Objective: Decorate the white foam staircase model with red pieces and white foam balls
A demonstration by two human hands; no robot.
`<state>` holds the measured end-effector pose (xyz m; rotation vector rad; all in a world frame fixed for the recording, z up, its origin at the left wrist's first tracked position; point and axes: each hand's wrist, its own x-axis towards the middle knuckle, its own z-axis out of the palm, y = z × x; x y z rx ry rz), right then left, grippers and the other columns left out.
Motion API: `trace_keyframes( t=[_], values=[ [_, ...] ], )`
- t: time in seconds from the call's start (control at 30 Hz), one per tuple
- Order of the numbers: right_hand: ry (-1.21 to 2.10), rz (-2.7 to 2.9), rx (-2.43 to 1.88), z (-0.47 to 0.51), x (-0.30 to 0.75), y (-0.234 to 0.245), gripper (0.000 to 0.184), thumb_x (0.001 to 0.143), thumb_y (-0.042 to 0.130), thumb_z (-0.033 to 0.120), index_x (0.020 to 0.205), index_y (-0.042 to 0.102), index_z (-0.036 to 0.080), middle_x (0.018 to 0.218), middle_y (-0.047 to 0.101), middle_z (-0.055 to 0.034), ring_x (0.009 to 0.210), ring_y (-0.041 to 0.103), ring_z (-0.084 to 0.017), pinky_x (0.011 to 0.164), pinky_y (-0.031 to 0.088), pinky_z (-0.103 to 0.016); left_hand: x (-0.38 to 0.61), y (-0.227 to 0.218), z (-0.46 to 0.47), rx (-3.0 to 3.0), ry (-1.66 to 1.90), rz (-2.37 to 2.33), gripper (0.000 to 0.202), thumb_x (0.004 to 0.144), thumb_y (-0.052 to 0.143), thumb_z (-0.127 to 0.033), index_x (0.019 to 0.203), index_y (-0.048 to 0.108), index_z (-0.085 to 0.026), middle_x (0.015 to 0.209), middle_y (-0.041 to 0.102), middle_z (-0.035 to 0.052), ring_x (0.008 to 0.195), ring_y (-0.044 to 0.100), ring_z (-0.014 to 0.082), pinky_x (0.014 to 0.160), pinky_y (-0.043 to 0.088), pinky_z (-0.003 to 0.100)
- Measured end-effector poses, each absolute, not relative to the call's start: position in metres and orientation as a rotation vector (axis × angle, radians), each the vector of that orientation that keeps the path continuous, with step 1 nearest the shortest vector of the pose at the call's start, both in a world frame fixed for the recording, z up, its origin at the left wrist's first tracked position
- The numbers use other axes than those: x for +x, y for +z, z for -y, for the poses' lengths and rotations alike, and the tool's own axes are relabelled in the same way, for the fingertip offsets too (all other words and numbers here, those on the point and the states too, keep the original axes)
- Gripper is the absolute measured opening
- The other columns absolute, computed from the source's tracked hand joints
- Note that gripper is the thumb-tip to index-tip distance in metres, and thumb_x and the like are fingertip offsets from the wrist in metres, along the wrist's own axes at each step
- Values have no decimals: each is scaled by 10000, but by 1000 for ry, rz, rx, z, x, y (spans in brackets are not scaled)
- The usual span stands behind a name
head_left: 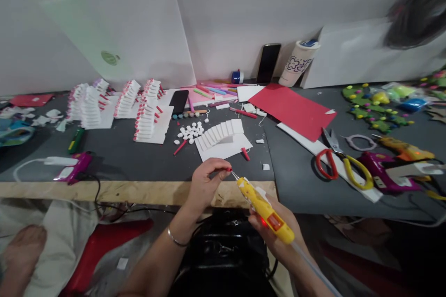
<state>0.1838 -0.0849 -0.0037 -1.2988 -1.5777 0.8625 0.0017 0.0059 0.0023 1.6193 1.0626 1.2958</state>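
A dark grey table (114, 158) bears a flat red rectangular sheet (292, 109) and, left of it, a white card (226, 149) with a curved row of white stepped strips (219, 133). In front of the card, the right hand (268, 237) is closed around a slim yellow plastic glue gun (258, 202), its tip just beside the left hand (206, 183). The left thumb and forefinger stand close together; I cannot tell what they pinch. Small round white pieces (190, 132) lie near the card.
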Motion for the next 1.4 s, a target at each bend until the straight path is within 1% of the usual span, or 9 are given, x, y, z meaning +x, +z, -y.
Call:
trace_keyframes(
  t=[0.2,0.4,0.5,0.63,0.8,0.93,1.07,1.23,1.4],
  values=[
    [841,1608,-1308,82,184,-4,314,904,606,449,712,552,207,663,544,9,565,525,-136,512,404,-257,1,4,-5,1606,1285,-1080,84,852,684,-240,865,758,-202,887,749,72,861,678,183,814,548,320],
    [838,1572,-1347,83,183,-5,310,905,610,426,694,559,205,644,536,19,533,508,-123,504,393,-250,2,4,-6,1603,1304,-1065,74,849,682,-211,861,755,-207,881,749,63,856,680,175,805,548,306],
    [843,1535,-1364,85,181,-5,320,909,596,450,701,571,207,642,535,19,527,504,-123,508,395,-254,1,4,-6,1615,1302,-1067,63,846,689,-217,853,750,-206,864,749,58,846,680,174,809,547,308],
    [825,1534,-1373,85,179,-4,350,882,627,498,690,585,209,662,581,0,560,541,-143,518,413,-261,1,4,-7,1630,1295,-1068,65,850,685,-215,853,749,-207,878,753,61,857,684,178,816,548,313],
    [782,1535,-1395,83,179,-2,363,892,604,510,689,584,210,649,580,1,549,541,-147,518,425,-265,1,4,-7,1645,1308,-1050,66,854,692,-240,852,751,-212,874,754,61,851,686,179,812,550,316],
    [772,1562,-1404,83,179,-2,376,874,627,513,665,582,204,621,567,3,525,532,-142,494,416,-262,1,4,-7,1644,1316,-1034,80,865,683,-251,859,752,-212,882,752,62,858,682,176,803,549,309],
    [761,1544,-1421,83,180,-2,371,878,616,502,657,585,206,597,551,9,501,517,-139,484,418,-265,2,3,-8,1628,1310,-1047,77,860,690,-256,856,753,-212,873,751,59,850,679,174,803,544,307],
    [823,1604,-1359,81,184,-2,326,865,655,426,647,555,206,591,537,18,503,518,-137,474,412,-257,2,4,-7,1582,1296,-1071,73,851,695,-251,854,759,-214,873,748,63,854,673,182,816,539,318],
    [838,1560,-1374,82,184,-3,339,865,652,454,650,554,212,621,542,10,528,510,-142,493,406,-270,2,3,-9,1522,1303,-1126,57,815,729,-264,821,772,-226,908,721,67,867,653,182,825,529,322]
  ],
)
